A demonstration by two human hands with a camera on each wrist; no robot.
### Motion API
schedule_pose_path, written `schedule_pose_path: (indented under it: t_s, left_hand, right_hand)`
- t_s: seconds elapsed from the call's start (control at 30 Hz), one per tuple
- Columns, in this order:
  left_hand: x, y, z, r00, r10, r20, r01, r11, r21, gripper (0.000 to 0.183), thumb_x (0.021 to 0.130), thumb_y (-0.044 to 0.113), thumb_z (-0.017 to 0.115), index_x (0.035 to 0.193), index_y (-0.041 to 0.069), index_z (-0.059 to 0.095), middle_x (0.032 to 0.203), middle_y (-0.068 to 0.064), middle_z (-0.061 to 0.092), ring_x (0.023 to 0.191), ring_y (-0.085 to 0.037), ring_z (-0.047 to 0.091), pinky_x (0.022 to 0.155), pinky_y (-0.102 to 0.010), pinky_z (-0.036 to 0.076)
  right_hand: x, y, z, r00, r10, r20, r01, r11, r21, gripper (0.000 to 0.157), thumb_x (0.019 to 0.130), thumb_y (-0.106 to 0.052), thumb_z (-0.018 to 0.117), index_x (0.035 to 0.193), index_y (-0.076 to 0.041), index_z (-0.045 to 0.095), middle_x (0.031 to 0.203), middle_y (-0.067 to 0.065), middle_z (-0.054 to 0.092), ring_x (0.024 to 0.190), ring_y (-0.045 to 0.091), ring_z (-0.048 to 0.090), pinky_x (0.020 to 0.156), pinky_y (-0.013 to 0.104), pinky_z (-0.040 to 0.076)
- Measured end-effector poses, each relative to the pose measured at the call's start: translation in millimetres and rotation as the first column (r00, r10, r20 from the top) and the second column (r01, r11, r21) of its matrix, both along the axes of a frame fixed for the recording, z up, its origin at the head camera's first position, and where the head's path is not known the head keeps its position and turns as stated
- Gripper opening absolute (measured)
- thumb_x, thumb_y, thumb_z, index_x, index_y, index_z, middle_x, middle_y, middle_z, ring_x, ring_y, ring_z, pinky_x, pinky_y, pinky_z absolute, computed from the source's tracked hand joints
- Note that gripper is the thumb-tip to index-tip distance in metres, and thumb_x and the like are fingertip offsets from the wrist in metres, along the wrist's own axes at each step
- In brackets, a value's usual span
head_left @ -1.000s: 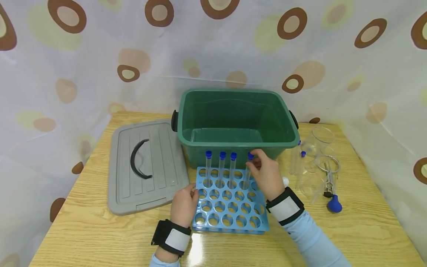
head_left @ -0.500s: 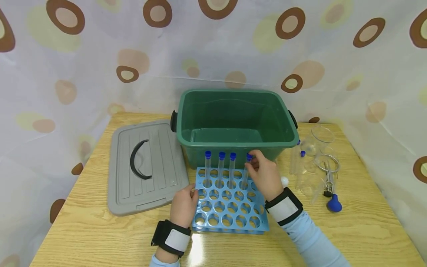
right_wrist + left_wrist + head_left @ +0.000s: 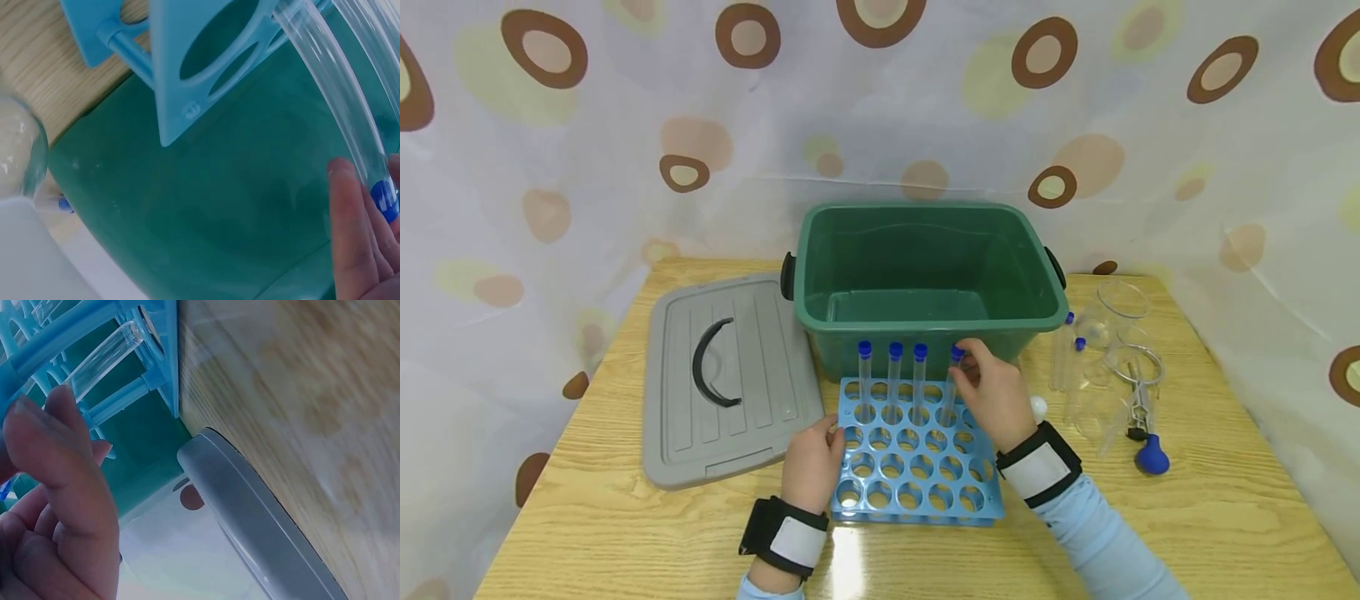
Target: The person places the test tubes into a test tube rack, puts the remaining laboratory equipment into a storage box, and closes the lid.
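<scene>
My right hand (image 3: 1000, 400) pinches a clear test tube (image 3: 948, 404) near its blue cap, with the tube's lower end in the second row from the back of a light blue test tube rack (image 3: 907, 480). Three more blue-capped test tubes (image 3: 893, 383) stand in that row to its left. In the right wrist view my fingers (image 3: 350, 225) lie beside the blue cap (image 3: 384, 199). At the rack's left edge, my left hand (image 3: 811, 467) grips it between thumb and fingers. The left wrist view shows that hand (image 3: 69, 506) against the rack's frame (image 3: 119, 403).
Behind the rack stands an uncovered green bin (image 3: 827, 325). Its grey lid (image 3: 760, 392) with a black handle lies on the left. Clear glassware (image 3: 1097, 408), capped tubes (image 3: 1078, 367), metal clamps (image 3: 1138, 400) and a blue rubber bulb (image 3: 1152, 456) lie on the right.
</scene>
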State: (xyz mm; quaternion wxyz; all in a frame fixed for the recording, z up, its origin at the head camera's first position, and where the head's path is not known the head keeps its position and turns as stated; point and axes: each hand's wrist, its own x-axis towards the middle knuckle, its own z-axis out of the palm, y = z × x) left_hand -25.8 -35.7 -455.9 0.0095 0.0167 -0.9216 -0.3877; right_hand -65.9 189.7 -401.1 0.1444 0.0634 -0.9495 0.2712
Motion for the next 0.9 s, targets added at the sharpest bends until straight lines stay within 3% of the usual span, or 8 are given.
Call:
schedule_pose_path:
  t_s: [0.2,0.33,0.43,0.5,0.6,0.7,0.77,0.9]
  left_hand:
    - [-0.5,-2,0.5,1.000,0.005,0.006,-0.005,1.000,-0.004,0.024,0.090,0.008,0.058,0.108,-0.005,0.066,0.060,-0.003,0.058,0.046,-0.007,0.042,0.042,-0.021,0.034]
    - [-0.1,-3,0.1,1.000,0.012,0.010,-0.012,1.000,-0.006,0.024,0.090,0.008,0.058,0.108,-0.005,0.066,0.059,-0.003,0.058,0.045,-0.007,0.042,0.042,-0.020,0.034]
    - [-0.3,-4,-0.5,1.000,0.012,0.012,-0.012,1.000,-0.005,0.024,0.090,0.008,0.057,0.108,-0.005,0.065,0.059,-0.003,0.057,0.045,-0.007,0.041,0.042,-0.020,0.034]
    - [-1.1,-5,-0.8,1.000,0.012,0.011,-0.012,1.000,-0.002,0.024,0.090,0.008,0.057,0.109,-0.005,0.065,0.060,-0.003,0.058,0.045,-0.007,0.042,0.042,-0.020,0.034]
    - [-2.3,-8,-1.0,1.000,0.018,0.008,-0.018,1.000,-0.004,0.024,0.090,0.008,0.057,0.109,-0.005,0.065,0.061,-0.003,0.059,0.046,-0.007,0.043,0.043,-0.021,0.035]
    - [-2.5,-11,-1.4,1.000,0.031,0.005,-0.031,0.999,-0.009,0.024,0.090,0.008,0.057,0.108,-0.005,0.065,0.061,-0.003,0.058,0.047,-0.007,0.043,0.043,-0.021,0.035]
    - [-2.1,-11,-2.5,0.999,0.037,0.000,-0.037,0.999,-0.014,0.023,0.090,0.008,0.058,0.107,-0.005,0.066,0.060,-0.002,0.058,0.046,-0.007,0.042,0.043,-0.021,0.034]
    - [0.6,-9,-4.5,0.999,0.042,-0.015,-0.042,0.999,-0.011,0.023,0.089,0.007,0.059,0.106,-0.006,0.066,0.059,-0.003,0.058,0.045,-0.006,0.042,0.042,-0.020,0.034]
  right_hand:
    - [2.2,1,3.4,0.999,0.012,0.048,-0.013,1.000,0.014,0.037,0.088,-0.014,0.064,0.122,-0.003,0.055,0.092,0.016,0.070,0.076,0.027,0.068,0.066,0.041,0.054]
    - [8.5,10,15.7,0.998,-0.002,0.056,0.003,1.000,-0.014,0.032,0.089,-0.015,0.062,0.118,-0.001,0.058,0.093,0.017,0.069,0.081,0.028,0.066,0.069,0.042,0.054]
    - [11.4,29,35.7,0.997,-0.079,0.019,0.080,0.995,-0.066,0.024,0.091,-0.017,0.060,0.108,0.000,0.063,0.088,0.016,0.068,0.075,0.022,0.064,0.065,0.035,0.052]
    - [7.1,47,52.2,0.984,-0.175,0.009,0.176,0.981,-0.081,0.024,0.092,-0.020,0.057,0.104,-0.001,0.064,0.086,0.017,0.067,0.069,0.015,0.060,0.059,0.027,0.049]
    - [-11.8,76,71.5,0.960,-0.267,0.077,0.273,0.960,-0.066,0.031,0.094,-0.026,0.051,0.107,0.000,0.063,0.091,0.021,0.065,0.072,0.018,0.059,0.055,0.022,0.042]
    - [-39.7,96,78.0,0.947,-0.256,0.195,0.260,0.966,0.005,0.036,0.096,-0.025,0.048,0.112,0.005,0.059,0.096,0.028,0.064,0.077,0.034,0.062,0.053,0.026,0.043]
    - [-58.0,103,77.0,0.932,-0.224,0.284,0.221,0.974,0.044,0.037,0.096,-0.023,0.047,0.113,0.008,0.057,0.098,0.030,0.064,0.075,0.033,0.064,0.053,0.027,0.044]
    - [-88.4,109,67.6,0.901,-0.229,0.367,0.210,0.973,0.092,0.034,0.092,-0.018,0.049,0.108,0.010,0.058,0.097,0.030,0.064,0.058,0.021,0.064,0.049,0.024,0.044]
